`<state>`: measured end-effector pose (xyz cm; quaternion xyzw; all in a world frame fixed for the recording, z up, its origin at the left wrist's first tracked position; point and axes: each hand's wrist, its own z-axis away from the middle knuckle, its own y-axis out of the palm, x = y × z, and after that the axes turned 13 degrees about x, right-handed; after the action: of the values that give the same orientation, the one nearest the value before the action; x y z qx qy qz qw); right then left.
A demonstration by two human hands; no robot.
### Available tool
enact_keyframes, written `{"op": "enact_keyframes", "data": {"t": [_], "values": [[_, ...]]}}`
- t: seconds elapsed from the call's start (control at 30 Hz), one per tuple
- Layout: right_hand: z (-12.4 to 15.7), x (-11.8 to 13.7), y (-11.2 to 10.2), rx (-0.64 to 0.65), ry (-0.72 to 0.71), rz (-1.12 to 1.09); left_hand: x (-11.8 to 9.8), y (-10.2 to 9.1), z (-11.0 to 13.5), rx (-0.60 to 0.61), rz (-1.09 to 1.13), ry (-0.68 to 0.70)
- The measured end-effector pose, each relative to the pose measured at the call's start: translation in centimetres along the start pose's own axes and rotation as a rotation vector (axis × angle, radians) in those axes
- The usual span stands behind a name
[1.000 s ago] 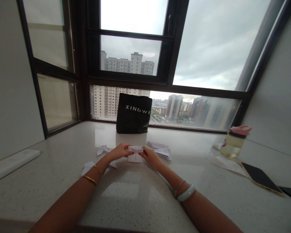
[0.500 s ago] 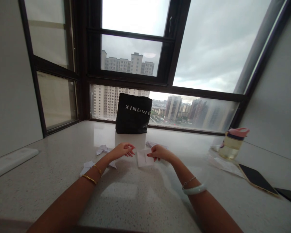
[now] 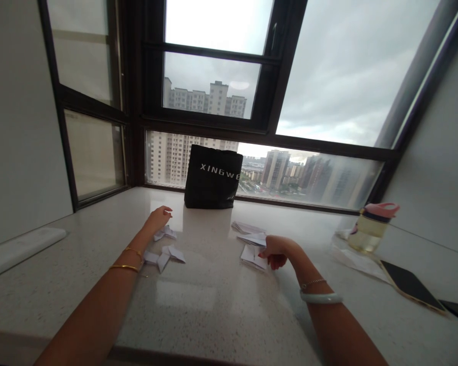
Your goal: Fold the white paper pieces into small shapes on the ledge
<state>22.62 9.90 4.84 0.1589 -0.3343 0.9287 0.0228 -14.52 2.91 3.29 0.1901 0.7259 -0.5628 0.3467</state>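
My right hand point(image 3: 278, 251) pinches the right edge of a folded white paper point(image 3: 252, 255), which lies low over the countertop. Just behind it is more folded white paper point(image 3: 248, 229), partly overlapping. My left hand point(image 3: 159, 219) is out over the left side of the counter, fingers loosely apart and nothing visible in them. Right below that hand sits a small folded paper piece point(image 3: 165, 233). Nearer to me, beside the left wrist, lies a larger group of pointed paper folds point(image 3: 167, 256), its left part close to the forearm.
A black bag point(image 3: 213, 178) with white lettering stands against the window. On the right are a bottle point(image 3: 370, 231) with a pink lid, a white tissue-like sheet point(image 3: 361, 263) and a dark phone-like slab point(image 3: 412, 285). A long white object point(image 3: 26, 249) lies at far left.
My left hand has moved left and away from the middle, over the paper folds. My right hand has shifted right with the folded paper, bringing it beside the other folded papers.
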Motion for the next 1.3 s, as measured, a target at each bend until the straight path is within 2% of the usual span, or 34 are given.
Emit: {"op": "enact_keyframes", "data": {"t": [0.27, 0.37, 0.47, 0.57, 0.63, 0.7, 0.83, 0.9, 1.0, 1.13, 1.2, 1.3], "values": [[0.5, 0.2, 0.1, -0.043, 0.018, 0.063, 2.1, 0.0, 0.1, 0.079, -0.148, -0.156], [1.4, 0.4, 0.0, -0.098, -0.003, 0.082, 2.1, 0.0, 0.3, 0.121, -0.122, -0.14], [2.4, 1.0, -0.3, -0.17, -0.081, 0.094, 1.2, 0.1, 0.6, 0.155, -0.057, -0.069], [2.5, 2.3, 0.1, -0.262, -0.279, 0.072, -0.7, 0.6, 1.3, 0.234, 0.03, 0.049], [2.0, 3.8, 1.1, -0.321, -0.459, 0.032, -2.4, 1.3, 2.0, 0.326, 0.084, 0.137], [1.2, 5.5, 2.5, -0.341, -0.579, 0.005, -4.2, 2.4, 2.9, 0.431, 0.124, 0.212], [-0.2, 8.0, 5.2, -0.294, -0.802, -0.064, -6.8, 4.6, 4.3, 0.657, 0.216, 0.312], [-0.6, 8.5, 5.8, -0.26, -0.894, -0.121, -7.2, 4.8, 4.5, 0.733, 0.229, 0.325], [-1.1, 8.3, 5.9, -0.246, -0.932, -0.161, -6.4, 3.4, 4.0, 0.708, 0.074, 0.245], [-1.8, 7.8, 5.7, -0.25, -0.929, -0.18, -3.3, -0.2, 3.2, 0.641, -0.115, 0.082], [-2.1, 7.7, 5.8, -0.264, -0.917, -0.188, -1.8, -1.4, 2.9, 0.675, -0.193, 0.007], [-2.7, 7.6, 6.0, -0.297, -0.9, -0.198, -0.7, -1.5, 2.9, 0.756, -0.249, -0.034]]}}
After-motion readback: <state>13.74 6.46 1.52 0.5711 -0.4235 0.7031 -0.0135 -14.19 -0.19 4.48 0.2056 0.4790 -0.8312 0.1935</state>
